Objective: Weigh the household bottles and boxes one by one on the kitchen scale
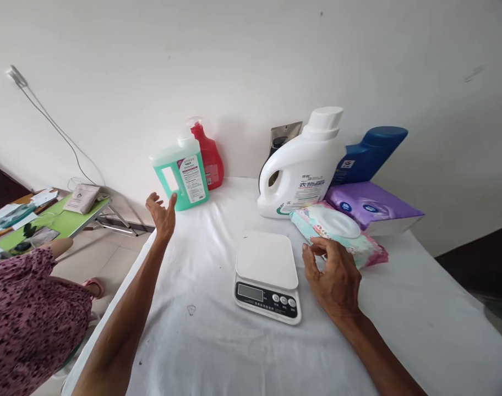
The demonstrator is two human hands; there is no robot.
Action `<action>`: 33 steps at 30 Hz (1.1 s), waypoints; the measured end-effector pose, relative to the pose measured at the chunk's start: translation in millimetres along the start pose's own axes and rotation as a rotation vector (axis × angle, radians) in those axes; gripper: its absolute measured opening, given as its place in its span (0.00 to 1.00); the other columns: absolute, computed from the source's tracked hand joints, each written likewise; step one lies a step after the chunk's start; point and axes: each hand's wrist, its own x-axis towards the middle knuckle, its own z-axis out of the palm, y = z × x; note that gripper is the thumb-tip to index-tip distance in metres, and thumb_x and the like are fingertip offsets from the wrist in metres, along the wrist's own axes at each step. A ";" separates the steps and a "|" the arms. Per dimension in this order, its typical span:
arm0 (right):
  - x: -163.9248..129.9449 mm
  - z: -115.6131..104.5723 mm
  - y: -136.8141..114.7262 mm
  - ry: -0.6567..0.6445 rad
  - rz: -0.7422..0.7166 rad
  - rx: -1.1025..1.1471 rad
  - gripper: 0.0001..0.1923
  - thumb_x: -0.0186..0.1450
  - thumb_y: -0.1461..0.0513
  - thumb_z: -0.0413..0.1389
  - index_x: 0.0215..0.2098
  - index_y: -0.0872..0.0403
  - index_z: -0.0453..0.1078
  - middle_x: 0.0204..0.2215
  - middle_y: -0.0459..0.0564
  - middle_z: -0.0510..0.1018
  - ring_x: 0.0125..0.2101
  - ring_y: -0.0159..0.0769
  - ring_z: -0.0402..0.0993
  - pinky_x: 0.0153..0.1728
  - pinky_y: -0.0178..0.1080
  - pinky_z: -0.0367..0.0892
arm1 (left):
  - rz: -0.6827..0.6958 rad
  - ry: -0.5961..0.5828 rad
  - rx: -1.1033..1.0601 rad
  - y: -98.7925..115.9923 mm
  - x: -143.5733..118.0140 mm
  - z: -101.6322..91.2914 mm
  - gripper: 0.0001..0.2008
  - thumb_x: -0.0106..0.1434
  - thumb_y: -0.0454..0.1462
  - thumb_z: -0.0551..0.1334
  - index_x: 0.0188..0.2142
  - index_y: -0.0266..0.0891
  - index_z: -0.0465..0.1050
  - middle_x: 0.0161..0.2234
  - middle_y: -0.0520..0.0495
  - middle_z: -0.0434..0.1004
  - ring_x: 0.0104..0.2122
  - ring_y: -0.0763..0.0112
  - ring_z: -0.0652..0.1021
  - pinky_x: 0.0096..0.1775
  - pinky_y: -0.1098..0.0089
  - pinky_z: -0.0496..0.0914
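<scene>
Now, left hand spread open, empty, palm turned toward green bottle just beyond its fingers; right hand loosely open, fingertips touching wipes pack just ahead; scale just left of right hand; white jug beyond the pack

Red spray bottle, white detergent jug, blue bottle, purple pack, green folding table, wall cable.

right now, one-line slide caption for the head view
Left hand open near the green bottle, right hand touching the wipes pack beside a kitchen scale.
</scene>
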 end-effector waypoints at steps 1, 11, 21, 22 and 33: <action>-1.3 2.6 0.7 0.000 -0.004 0.024 0.04 0.76 0.60 0.54 0.47 0.49 0.70 0.32 0.50 0.79 0.34 0.46 0.77 0.41 0.47 0.72 | -0.011 0.015 -0.011 2.5 17.1 5.6 0.36 0.61 0.51 0.73 0.60 0.37 0.64 0.63 0.28 0.65 0.57 0.54 0.76 0.58 0.55 0.72; -13.2 -0.1 5.9 -0.171 0.167 0.029 0.09 0.78 0.61 0.48 0.46 0.50 0.70 0.35 0.54 0.80 0.37 0.47 0.79 0.41 0.47 0.74 | 0.016 -0.186 -0.242 23.3 88.2 47.7 0.26 0.63 0.59 0.68 0.30 0.41 0.64 0.22 0.57 0.62 0.24 0.76 0.67 0.30 0.71 0.67; -25.3 -20.5 -6.5 -0.270 0.418 0.262 0.08 0.75 0.60 0.50 0.49 0.49 0.69 0.44 0.56 0.81 0.41 0.46 0.81 0.42 0.48 0.77 | 0.018 -0.054 -0.334 48.2 7.6 14.3 0.32 0.55 0.54 0.74 0.26 0.44 0.51 0.17 0.64 0.49 0.17 0.84 0.52 0.20 0.72 0.50; -27.0 -24.1 -9.2 -0.270 0.476 0.290 0.08 0.75 0.59 0.51 0.49 0.50 0.69 0.45 0.56 0.81 0.41 0.46 0.81 0.40 0.47 0.76 | 0.017 -0.042 -0.346 50.0 -0.3 5.2 0.33 0.53 0.54 0.75 0.25 0.44 0.50 0.16 0.64 0.48 0.17 0.84 0.52 0.20 0.72 0.50; -19.4 -31.2 -14.8 -0.222 0.771 0.487 0.17 0.72 0.47 0.51 0.36 0.49 0.69 0.32 0.50 0.80 0.32 0.42 0.77 0.36 0.43 0.70 | 0.070 -0.100 -0.397 81.0 -75.6 -94.3 0.33 0.50 0.47 0.79 0.18 0.40 0.53 0.14 0.61 0.50 0.16 0.84 0.52 0.18 0.74 0.46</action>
